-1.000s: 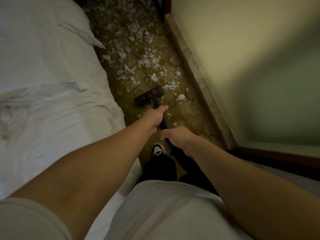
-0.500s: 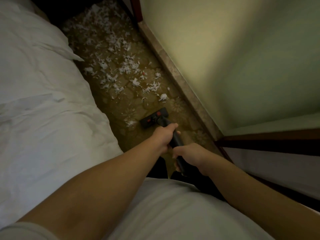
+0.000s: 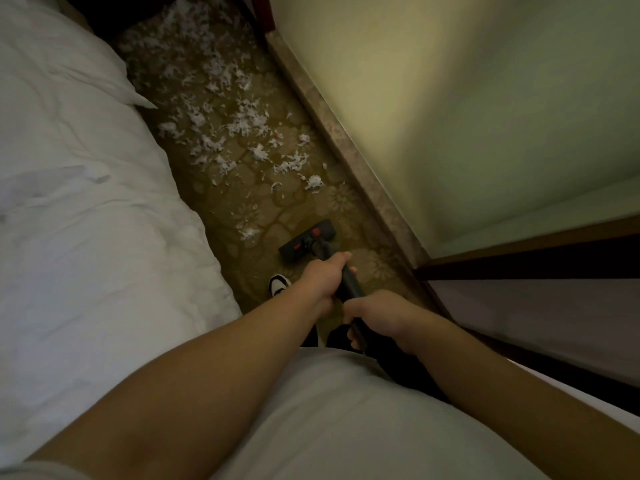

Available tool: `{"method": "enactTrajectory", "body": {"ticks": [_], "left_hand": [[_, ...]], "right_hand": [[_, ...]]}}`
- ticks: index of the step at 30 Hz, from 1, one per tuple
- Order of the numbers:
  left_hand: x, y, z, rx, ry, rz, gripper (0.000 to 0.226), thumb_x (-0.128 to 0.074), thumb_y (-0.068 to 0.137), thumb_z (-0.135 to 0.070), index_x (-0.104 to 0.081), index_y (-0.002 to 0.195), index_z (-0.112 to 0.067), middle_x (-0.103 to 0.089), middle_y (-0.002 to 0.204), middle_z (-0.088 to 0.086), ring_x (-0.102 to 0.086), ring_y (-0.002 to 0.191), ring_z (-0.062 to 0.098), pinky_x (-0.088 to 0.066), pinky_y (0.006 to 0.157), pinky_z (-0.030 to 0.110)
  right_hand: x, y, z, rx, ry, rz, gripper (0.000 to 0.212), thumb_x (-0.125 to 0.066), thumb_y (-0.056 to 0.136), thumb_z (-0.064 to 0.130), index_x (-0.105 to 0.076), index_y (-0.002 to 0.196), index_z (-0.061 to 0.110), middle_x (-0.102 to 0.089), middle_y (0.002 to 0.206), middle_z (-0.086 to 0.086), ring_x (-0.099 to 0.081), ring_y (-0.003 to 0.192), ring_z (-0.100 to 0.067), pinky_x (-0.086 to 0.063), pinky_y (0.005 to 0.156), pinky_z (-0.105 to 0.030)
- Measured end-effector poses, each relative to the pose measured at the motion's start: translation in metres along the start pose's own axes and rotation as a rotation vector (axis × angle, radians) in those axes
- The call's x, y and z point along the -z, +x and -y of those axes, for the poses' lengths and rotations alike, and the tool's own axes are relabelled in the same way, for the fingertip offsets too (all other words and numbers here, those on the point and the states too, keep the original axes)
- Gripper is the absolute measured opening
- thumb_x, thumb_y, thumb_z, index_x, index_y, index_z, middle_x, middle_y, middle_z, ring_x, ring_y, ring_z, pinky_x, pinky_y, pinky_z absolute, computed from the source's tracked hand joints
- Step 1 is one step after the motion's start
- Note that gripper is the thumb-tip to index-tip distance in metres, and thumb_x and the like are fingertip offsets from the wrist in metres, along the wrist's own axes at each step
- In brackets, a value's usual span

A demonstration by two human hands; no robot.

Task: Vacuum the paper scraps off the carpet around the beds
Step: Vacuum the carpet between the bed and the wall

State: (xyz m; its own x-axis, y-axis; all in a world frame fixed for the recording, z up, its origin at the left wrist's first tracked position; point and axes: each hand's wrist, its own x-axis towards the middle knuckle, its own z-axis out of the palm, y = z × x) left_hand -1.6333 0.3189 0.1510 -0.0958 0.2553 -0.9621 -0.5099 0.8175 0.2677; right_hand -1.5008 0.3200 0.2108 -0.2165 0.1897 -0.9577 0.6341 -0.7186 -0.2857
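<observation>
- Left hand (image 3: 323, 278): forward on the vacuum wand (image 3: 348, 289), fingers curled round the tube and thumb over the top. It is the hand nearer the working end.
- Right hand (image 3: 377, 313): lower on the same wand, close to the body, fingers wrapped round it. The fingertips show at the underside.
- Vacuum wand: dark tube, its long axis running from the body forward and slightly left, down to the floor.
- Floor head (image 3: 308, 241): black with two red marks, flat on the carpet (image 3: 263, 209). It is set crosswise to the wand, between the bed (image 3: 86, 220) and the skirting board (image 3: 346, 143).
- Paper scraps (image 3: 242, 123): white shreds spread thickly over the carpet strip, all beyond the head and away from the hands.
- Nearest clump (image 3: 250, 233): just ahead and left of the head, on the bed side and apart from it.
- Shoe (image 3: 280, 285): white and black, on the carpet behind the head, beside the left wrist.
- Judgement: the next stroke is a push forward along the wand's own axis, angled a little towards the bed. The left hand steers and the right drives. Most of the strip is not yet cleaned.
</observation>
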Motion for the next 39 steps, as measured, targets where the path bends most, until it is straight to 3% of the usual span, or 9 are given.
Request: {"method": "enactTrajectory", "body": {"ticks": [3, 7, 12, 18, 23, 26, 32, 37, 39], "left_hand": [[0.017, 0.004, -0.004, -0.025, -0.053, -0.021, 0.049, -0.071, 0.092, -0.031, -0.053, 0.132, -0.008, -0.071, 0.090, 0.008, -0.067, 0.084, 0.024, -0.057, 0.082, 0.041], [0.058, 0.016, -0.021, -0.044, -0.118, -0.059, 0.044, -0.072, 0.091, -0.033, -0.059, 0.125, -0.008, -0.071, 0.091, 0.008, -0.066, 0.090, 0.027, -0.056, 0.093, 0.046], [0.124, 0.032, -0.059, -0.017, -0.132, -0.128, 0.025, -0.070, 0.094, -0.034, -0.067, 0.101, -0.010, -0.067, 0.090, 0.009, -0.064, 0.083, 0.027, -0.055, 0.081, 0.041], [0.197, 0.054, -0.119, -0.072, -0.093, -0.193, 0.031, -0.070, 0.093, -0.033, -0.064, 0.109, -0.008, -0.069, 0.087, 0.007, -0.066, 0.086, 0.028, -0.057, 0.093, 0.048], [0.243, 0.071, -0.171, -0.115, -0.119, -0.189, 0.034, -0.071, 0.092, -0.032, -0.065, 0.115, -0.009, -0.068, 0.085, 0.008, -0.065, 0.083, 0.026, -0.057, 0.081, 0.041], [0.258, 0.079, -0.195, -0.139, -0.093, -0.196, 0.023, -0.069, 0.094, -0.032, -0.064, 0.104, -0.011, -0.067, 0.088, 0.008, -0.065, 0.084, 0.024, -0.057, 0.083, 0.041], [0.263, 0.083, -0.217, -0.159, -0.075, -0.178, 0.037, -0.069, 0.095, -0.031, -0.059, 0.121, -0.008, -0.067, 0.089, 0.007, -0.064, 0.081, 0.023, -0.057, 0.082, 0.041], [0.248, 0.078, -0.212, -0.128, -0.059, -0.167, 0.039, -0.069, 0.095, -0.032, -0.057, 0.125, -0.009, -0.067, 0.092, 0.007, -0.065, 0.086, 0.024, -0.058, 0.088, 0.044], [0.235, 0.073, -0.203, -0.102, -0.055, -0.157, 0.044, -0.069, 0.094, -0.032, -0.056, 0.129, -0.009, -0.068, 0.092, 0.007, -0.066, 0.086, 0.025, -0.059, 0.080, 0.042]], "right_hand": [[-0.012, 0.006, 0.013, 0.007, -0.063, 0.004, 0.035, -0.073, 0.068, 0.024, -0.073, 0.093, 0.000, -0.074, 0.085, -0.020, -0.070, 0.076, -0.035, -0.055, 0.071, -0.042], [-0.038, 0.018, 0.045, 0.008, -0.125, 0.035, 0.021, -0.070, 0.083, 0.014, -0.072, 0.095, -0.002, -0.070, 0.074, -0.016, -0.067, 0.067, -0.031, -0.055, 0.064, -0.037], [-0.091, 0.044, 0.096, -0.001, -0.151, 0.099, 0.014, -0.068, 0.086, 0.012, -0.069, 0.093, -0.001, -0.068, 0.067, -0.011, -0.065, 0.052, -0.022, -0.052, 0.053, -0.027], [-0.156, 0.082, 0.164, 0.005, -0.123, 0.119, 0.017, -0.068, 0.087, 0.015, -0.069, 0.099, 0.002, -0.071, 0.078, -0.012, -0.068, 0.065, -0.025, -0.056, 0.061, -0.032], [-0.193, 0.102, 0.221, 0.034, -0.128, 0.110, 0.013, -0.067, 0.086, 0.014, -0.071, 0.088, 0.001, -0.072, 0.079, -0.014, -0.069, 0.076, -0.029, -0.056, 0.070, -0.036], [-0.206, 0.111, 0.244, 0.049, -0.109, 0.084, 0.012, -0.068, 0.085, 0.014, -0.072, 0.088, 0.003, -0.072, 0.079, -0.013, -0.069, 0.077, -0.029, -0.057, 0.073, -0.037], [-0.209, 0.121, 0.263, 0.048, -0.114, 0.085, 0.012, -0.068, 0.086, 0.015, -0.070, 0.090, 0.004, -0.070, 0.077, -0.012, -0.068, 0.073, -0.028, -0.055, 0.071, -0.036], [-0.193, 0.116, 0.254, 0.024, -0.103, 0.092, 0.016, -0.066, 0.088, 0.015, -0.069, 0.098, 0.003, -0.070, 0.079, -0.010, -0.066, 0.059, -0.021, -0.053, 0.057, -0.026], [-0.182, 0.111, 0.241, 0.020, -0.103, 0.091, 0.015, -0.066, 0.088, 0.016, -0.069, 0.097, 0.004, -0.070, 0.077, -0.010, -0.066, 0.057, -0.020, -0.053, 0.055, -0.025]]}}
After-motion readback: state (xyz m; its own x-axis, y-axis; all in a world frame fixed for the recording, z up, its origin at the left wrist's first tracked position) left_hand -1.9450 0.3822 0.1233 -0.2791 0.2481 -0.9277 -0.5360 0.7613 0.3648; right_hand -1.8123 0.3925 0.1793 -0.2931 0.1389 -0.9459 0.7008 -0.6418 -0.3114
